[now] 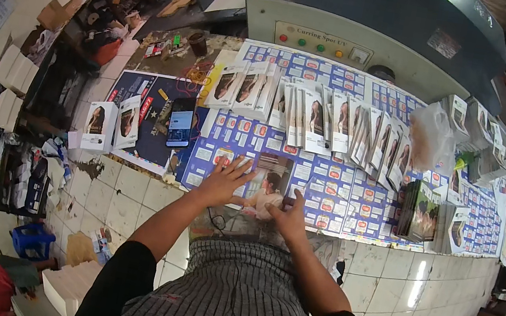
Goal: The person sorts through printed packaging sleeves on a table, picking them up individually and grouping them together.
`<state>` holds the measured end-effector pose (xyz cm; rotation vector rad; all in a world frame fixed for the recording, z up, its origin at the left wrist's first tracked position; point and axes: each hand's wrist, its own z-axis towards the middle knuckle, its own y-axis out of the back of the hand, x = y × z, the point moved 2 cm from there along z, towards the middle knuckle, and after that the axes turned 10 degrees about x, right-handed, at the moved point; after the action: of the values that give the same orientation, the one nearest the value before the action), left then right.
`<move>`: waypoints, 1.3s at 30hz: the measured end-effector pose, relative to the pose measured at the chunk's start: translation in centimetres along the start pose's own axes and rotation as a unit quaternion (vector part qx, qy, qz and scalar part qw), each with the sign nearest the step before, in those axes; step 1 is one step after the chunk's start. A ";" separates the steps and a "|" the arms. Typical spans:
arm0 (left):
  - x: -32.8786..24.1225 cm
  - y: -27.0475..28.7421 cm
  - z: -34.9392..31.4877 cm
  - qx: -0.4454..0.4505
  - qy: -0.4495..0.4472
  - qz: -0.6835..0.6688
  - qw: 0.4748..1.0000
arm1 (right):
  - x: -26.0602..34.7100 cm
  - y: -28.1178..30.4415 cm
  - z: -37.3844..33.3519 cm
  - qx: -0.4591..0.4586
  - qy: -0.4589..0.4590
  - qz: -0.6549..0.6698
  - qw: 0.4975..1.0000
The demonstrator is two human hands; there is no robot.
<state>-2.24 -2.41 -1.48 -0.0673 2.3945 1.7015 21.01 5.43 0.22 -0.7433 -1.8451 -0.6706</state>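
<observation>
A glossy photo card (272, 178), printed with a dark-haired figure in pale clothes, lies in front of me near the table's front edge. My left hand (223, 183) rests palm down with its fingers spread, on the blue printed sheet (200, 176) and against the card's left side; its thumb reaches toward the card's lower edge. At the card's lower right corner is my right hand (288, 217), gripping it with the thumb over the lower edge and a finger along the right side. The other right-hand fingers are hidden.
A row of white picture packets (313, 118) lines the table beyond my hands. A phone (180, 122) and two white packets (100, 126) lie left. Rightward are a dark card stack (419, 212), a plastic bag (433, 134) and white box stacks (484, 133). A grey machine (381, 29) stands behind.
</observation>
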 end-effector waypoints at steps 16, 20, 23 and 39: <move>-0.1 0.1 0.0 -0.003 0.033 0.005 0.999 | 8.4 4.5 6.5 -0.210 0.265 -0.470 0.815; -0.5 0.0 0.4 -0.013 0.019 0.001 1.000 | 7.2 5.6 10.4 -0.221 0.217 -0.499 0.809; -0.6 0.0 0.5 0.005 0.027 -0.028 0.999 | 7.3 7.1 9.9 -0.242 0.172 -0.493 0.817; -2.0 1.5 0.2 -0.043 0.033 -0.119 0.991 | 2.9 25.5 -5.2 -0.375 0.065 -0.468 0.798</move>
<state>-0.47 -1.89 0.21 -0.4110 2.2503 1.7131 42.09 18.96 7.75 -0.1592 -1.7175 -2.1215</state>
